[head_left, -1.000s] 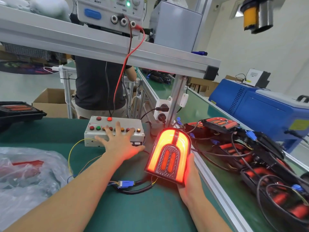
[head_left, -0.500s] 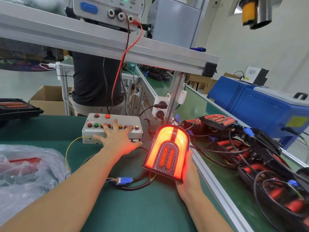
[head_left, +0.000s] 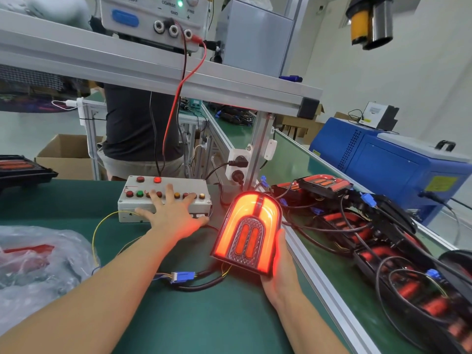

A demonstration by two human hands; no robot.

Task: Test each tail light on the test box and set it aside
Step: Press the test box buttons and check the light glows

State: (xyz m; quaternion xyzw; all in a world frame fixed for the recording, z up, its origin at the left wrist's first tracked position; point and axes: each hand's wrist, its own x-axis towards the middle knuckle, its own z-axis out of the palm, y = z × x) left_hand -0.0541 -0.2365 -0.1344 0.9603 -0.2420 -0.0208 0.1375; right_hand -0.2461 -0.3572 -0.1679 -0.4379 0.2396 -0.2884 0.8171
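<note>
The tail light (head_left: 247, 232) has a glossy, smooth plastic lens glowing red, the test box (head_left: 163, 200) a matt grey plastic casing with shiny round buttons, the bench (head_left: 199, 315) a matt green mat edged in brushed aluminium rail (head_left: 329, 290), the bag (head_left: 38, 261) crinkled clear plastic.
</note>
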